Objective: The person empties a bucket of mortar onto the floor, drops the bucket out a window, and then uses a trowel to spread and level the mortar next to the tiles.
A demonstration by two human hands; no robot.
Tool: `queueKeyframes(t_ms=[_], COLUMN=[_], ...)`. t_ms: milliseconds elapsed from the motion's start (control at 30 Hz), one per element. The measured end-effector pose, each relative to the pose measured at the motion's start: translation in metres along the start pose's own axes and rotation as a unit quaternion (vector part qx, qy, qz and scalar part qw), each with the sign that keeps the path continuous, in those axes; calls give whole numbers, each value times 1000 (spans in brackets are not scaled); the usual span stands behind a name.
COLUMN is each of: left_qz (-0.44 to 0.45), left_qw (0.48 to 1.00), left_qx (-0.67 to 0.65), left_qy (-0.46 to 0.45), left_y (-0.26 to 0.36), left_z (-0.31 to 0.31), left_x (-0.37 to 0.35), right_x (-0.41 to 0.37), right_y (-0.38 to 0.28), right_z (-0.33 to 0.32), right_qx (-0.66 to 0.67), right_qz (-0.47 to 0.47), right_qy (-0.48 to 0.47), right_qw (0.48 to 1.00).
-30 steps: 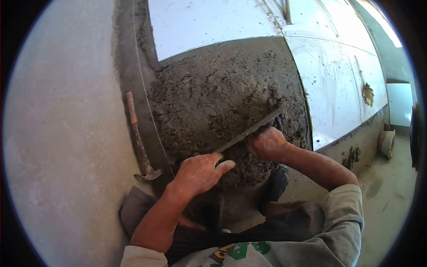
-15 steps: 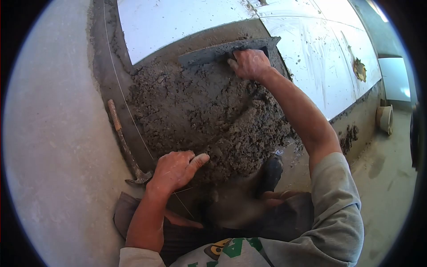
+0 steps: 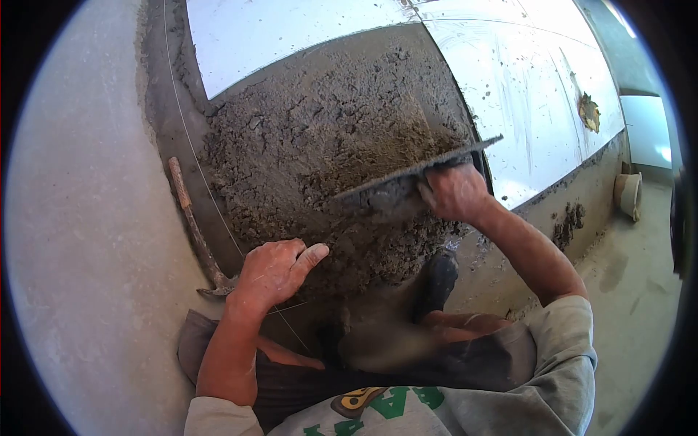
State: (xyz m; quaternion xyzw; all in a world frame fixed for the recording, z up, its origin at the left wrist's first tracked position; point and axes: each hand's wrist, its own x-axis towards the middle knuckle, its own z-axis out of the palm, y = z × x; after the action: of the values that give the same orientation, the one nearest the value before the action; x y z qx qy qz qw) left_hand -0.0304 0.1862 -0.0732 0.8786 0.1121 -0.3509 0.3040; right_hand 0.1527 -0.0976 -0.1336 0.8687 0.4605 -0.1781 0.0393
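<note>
My right hand (image 3: 456,190) is wrapped round the handle of a long flat trowel (image 3: 396,176), whose blade lies slanted across the wet mortar (image 3: 313,123), its right end near the edge of the white tiles. My left hand (image 3: 276,270) hovers over the lower left of the mortar, fingers curled in and thumb pointing right. Whether anything is inside the left fingers is hidden. Behind the trowel the mortar looks rough but fairly level; nearer my legs it is darker and lumpier.
White tiles (image 3: 291,29) border the mortar at the top and right (image 3: 509,94). A hammer (image 3: 195,229) lies left, beside a taut string (image 3: 190,145). A bucket (image 3: 627,196) stands far right. My boot (image 3: 438,282) is at the mortar's near edge.
My right hand has drawn the trowel toward my body and to the right, away from the top tile, and the blade is more slanted. My left hand has shifted slightly left.
</note>
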Motion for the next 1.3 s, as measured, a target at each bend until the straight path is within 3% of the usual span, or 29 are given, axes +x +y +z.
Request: queueKeyframes(t_ms=[133, 200, 267, 333, 400, 467, 567, 600, 667, 800, 833, 900, 933, 1000, 1033, 1100, 1300], left_qz=[-2, -6, -5, 15, 10, 3, -21, -32, -40, -29, -23, -14, -2, 1, 2, 5, 3], left_qw=[1000, 1000, 1000, 1000, 1000, 1000, 1000, 999, 999, 999, 1000, 1000, 1000, 1000, 1000, 1000, 1000], left_qx=[5, 5, 3, 8, 11, 17, 12, 3, -6, -22, -13, -9, -6, 1, 7, 13, 2], left_qy=[5, 5, -2, 18, 10, 4, -13, -17, -24, 6, 9, 20, 29, 21, 14, 17, 10], left_y=[0, 0, -1, -4, -3, -3, -2, 0, 0, -3, -4, -5, -4, -2, -2, -2, 2], left_z=[-3, -4, -1, 3, 4, 3, 1, -2, -2, -3, -3, -3, -1, 0, 0, 1, 4], left_x=[-2, -2, -1, -1, 1, 2, 5, 5, 5, 5, 4, 3, 2, 1, 0, -2, -3], right_x=[-24, -28, -21, -3, 26, 59, 98, 101, 97, 53, 37, 8, -1, -14, -22, -37, -69], right_y=[0, 3, 10, 8, 8, 4, -8, -16, -25, -26, -24, -20, -19, -21, -18, -13, -1], right_z=[4, -7, -16, -21, -24, -26, -11, -16, -29, -25, -16, 4, 6, 0, 4, 16, 31], right_qx=[62, 87, 115, 84, 103, 91, 66, 66, 49, 30, 31, 34, 34, 49, 48, 68, 76], right_qz=[15, -13, 10, 132, 157, 150, 100, 100, 61, 14, 12, -92, -93, -15, -14, -41, -3], right_qy=[16, 67, 22, 14, 17, -29, -23, -27, -133, -202, -200, 46, 44, -61, -61, 28, -12], right_qw=[998, 994, 993, 988, 982, 984, 993, 992, 988, 979, 979, 994, 994, 997, 997, 996, 997])
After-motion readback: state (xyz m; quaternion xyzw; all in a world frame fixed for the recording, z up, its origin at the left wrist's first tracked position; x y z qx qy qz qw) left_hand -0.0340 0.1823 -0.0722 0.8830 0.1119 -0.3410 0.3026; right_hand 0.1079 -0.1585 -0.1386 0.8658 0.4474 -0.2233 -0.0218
